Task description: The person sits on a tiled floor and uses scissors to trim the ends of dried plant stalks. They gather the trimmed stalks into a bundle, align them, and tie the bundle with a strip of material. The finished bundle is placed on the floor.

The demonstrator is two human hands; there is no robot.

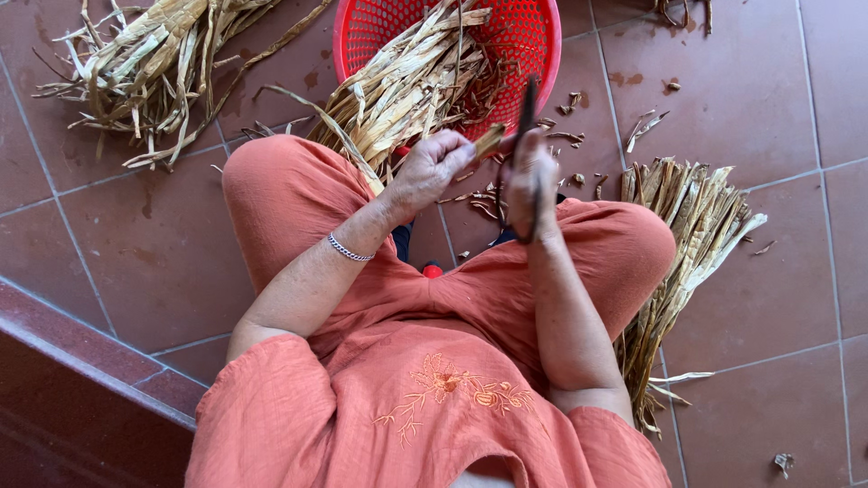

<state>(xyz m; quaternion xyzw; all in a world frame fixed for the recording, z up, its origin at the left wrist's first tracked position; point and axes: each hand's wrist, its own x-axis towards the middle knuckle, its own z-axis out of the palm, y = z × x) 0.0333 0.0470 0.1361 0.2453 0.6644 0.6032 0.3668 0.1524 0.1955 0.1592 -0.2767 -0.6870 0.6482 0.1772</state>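
Note:
My left hand (432, 168) pinches a pale dried strip (489, 141) by its end, just in front of my knees. My right hand (532, 180) grips a dark curved knife (527, 110) whose blade stands upright beside the strip's tip. Both hands meet above the gap between my legs, which are clothed in orange. A red plastic basket (533, 36) lies just beyond the hands, with a bundle of dried strips (411, 81) spilling out of it toward my left knee.
A loose heap of dried strips (154, 54) lies on the tiled floor at the far left. Another pile of strips (692, 235) rests by my right knee. Small trimmings (570, 136) are scattered near the basket. A dark red step edge (81, 352) runs along the left.

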